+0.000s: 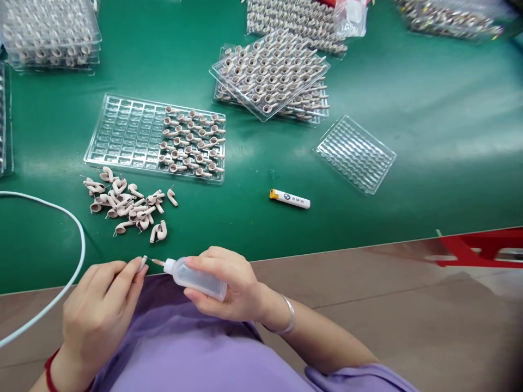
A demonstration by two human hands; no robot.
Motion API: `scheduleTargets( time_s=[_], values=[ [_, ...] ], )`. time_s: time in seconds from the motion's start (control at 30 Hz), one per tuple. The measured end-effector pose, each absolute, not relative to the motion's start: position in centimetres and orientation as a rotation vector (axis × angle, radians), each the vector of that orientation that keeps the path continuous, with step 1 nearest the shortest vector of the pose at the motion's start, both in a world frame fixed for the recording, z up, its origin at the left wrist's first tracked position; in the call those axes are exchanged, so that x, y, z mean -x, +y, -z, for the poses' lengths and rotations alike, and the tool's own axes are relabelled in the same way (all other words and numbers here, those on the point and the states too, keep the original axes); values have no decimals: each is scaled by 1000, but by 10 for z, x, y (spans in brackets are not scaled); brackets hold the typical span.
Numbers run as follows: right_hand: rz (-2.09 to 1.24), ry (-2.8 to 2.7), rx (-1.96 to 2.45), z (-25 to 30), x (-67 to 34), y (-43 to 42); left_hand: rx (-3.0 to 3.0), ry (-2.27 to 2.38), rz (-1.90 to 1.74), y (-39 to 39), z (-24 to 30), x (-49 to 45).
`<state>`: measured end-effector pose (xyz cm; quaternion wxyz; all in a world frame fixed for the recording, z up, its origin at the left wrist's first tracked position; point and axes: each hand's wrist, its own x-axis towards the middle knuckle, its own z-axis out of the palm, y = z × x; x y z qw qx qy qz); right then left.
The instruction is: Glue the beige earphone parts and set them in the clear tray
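Observation:
My left hand (104,305) pinches an earbud shell (143,263) near the table's front edge; the fingers cover most of it. In my right hand (232,283) lies a translucent squeeze bottle (199,279), held on its side. Its thin needle tip (157,262) points left, close to the earbud shell; whether they touch I cannot tell. Just beyond my left hand is a loose pile of beige earbud shells (126,204), some with thin wires sticking out. Behind the pile sits a clear compartment tray (126,130), its right half filled with rows of similar shells.
Stacked trays of shells (272,73) stand at the back middle, with another stack (51,35) at the back left. A clear tray (355,154) and a white-and-yellow lighter (290,198) lie to the right. A white cable (79,239) curves along the left. A red stool (482,247) is beyond the edge.

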<state>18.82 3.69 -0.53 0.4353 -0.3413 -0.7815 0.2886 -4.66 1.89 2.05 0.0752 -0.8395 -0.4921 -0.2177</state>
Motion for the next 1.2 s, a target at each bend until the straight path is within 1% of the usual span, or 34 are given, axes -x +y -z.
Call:
scheduleTargets(
  time_s=[0.17,0.23,0.3,0.37,0.47,0.57,0.63,0.7,0.8,1.2],
  values=[
    [-817,-1856,847,3,-192,36,2517,-1527,691,18,-18,46],
    [-894,-1784,884,0,-194,35,2524,-1643,801,13,-19,45],
    [-945,-1735,922,-2,-193,32,2553,-1863,969,6,-22,42],
    [-952,-1740,925,-3,-189,29,2593,-2210,1144,-2,-25,38],
    [-899,-1827,898,2,-179,21,2531,-2953,1316,-8,-25,30],
    [-761,-1921,875,9,-171,15,2202,-3653,1429,-8,-15,24],
    [-640,-1969,870,12,-167,13,1902,-3913,1514,-7,-8,22],
    [-545,-2003,885,14,-166,14,1681,-4018,1580,-6,-2,20],
    [-488,-2012,906,14,-165,16,1582,-4068,1634,-4,3,18],
    [-468,-1991,938,19,-161,14,1760,-4028,1470,4,-2,20]
  ],
)
